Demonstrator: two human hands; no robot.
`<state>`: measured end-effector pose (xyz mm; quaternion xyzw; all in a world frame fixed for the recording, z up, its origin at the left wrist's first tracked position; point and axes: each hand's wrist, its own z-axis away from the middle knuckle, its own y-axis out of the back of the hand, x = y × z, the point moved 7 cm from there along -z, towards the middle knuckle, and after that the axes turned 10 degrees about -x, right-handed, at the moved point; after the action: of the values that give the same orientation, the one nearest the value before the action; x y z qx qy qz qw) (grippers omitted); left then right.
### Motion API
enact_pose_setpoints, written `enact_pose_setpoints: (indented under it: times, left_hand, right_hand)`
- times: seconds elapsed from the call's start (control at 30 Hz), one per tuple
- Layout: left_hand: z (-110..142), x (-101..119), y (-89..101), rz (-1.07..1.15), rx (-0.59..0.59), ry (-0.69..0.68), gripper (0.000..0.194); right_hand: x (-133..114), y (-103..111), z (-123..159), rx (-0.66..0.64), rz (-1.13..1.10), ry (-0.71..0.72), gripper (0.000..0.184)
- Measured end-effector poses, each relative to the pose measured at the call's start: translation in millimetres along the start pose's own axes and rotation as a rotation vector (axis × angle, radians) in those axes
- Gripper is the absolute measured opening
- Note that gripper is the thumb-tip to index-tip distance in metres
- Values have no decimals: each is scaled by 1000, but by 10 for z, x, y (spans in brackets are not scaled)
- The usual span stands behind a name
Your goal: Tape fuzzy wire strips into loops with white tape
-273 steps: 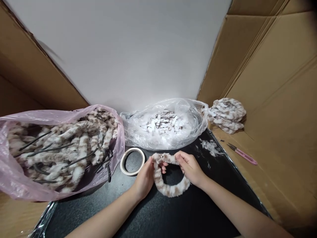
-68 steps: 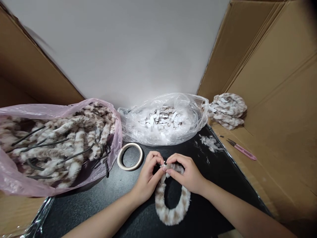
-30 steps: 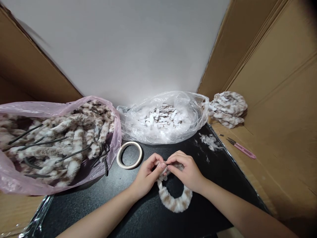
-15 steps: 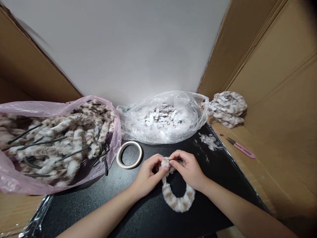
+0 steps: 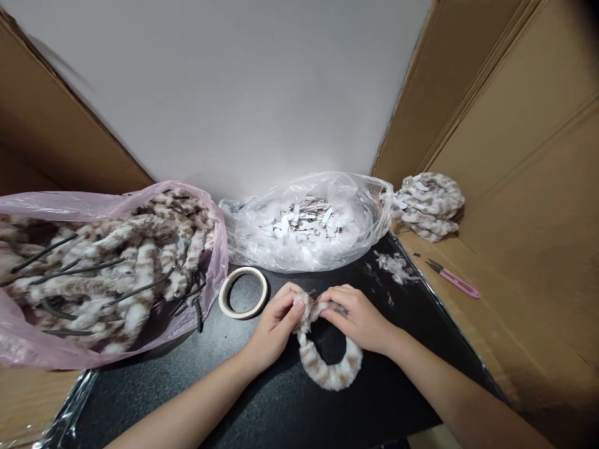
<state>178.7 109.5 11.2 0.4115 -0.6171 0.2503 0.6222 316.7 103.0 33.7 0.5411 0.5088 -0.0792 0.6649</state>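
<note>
A furry headband (image 5: 330, 374) in brown and white patches lies curved on the black table top (image 5: 262, 405), its two ends pointing away from me. My left hand (image 5: 276, 324) pinches the left end with closed fingers. My right hand (image 5: 358, 318) is closed on the other end, fingers pressing the fur down. Both hands meet at the top of the loop, just in front of the clear bag.
A pink plastic bag (image 5: 107, 274) full of furry headbands sits at the left. A tape roll (image 5: 243, 293) lies beside it. A clear bag (image 5: 309, 224) holds white paper scraps. Finished furry headbands (image 5: 428, 206) and pink snips (image 5: 453, 279) lie on the cardboard (image 5: 515, 249) at right. Fluff (image 5: 395, 265) dots the table.
The hands have worked along the headband's ends, pinching and pressing the fur. The loop has shifted slightly on the table between frames. Nothing else has moved.
</note>
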Motion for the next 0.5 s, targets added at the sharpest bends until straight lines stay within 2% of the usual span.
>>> enact_pose_setpoints:
  times: [0.13,0.2,0.37,0.43,0.5]
  left_hand:
    - [19,187,28,-281,-18,-47,33]
    - [-4,224,8,-267,-100,-19,34]
    - [-33,61,-98,142,-347,186,40]
    - [-14,-47,-143,316,-380,257,42]
    - [0,-141,-165,430,-344,282,43]
  right_hand:
    - [-56,7,11,22,-1,73,8]
    - [-70,1,18,24,-9,87,8]
    - [-46,20,19,36,-169,60,11]
    - [-33,39,16,52,-216,47,12]
    - [-28,51,14,64,-231,45,11]
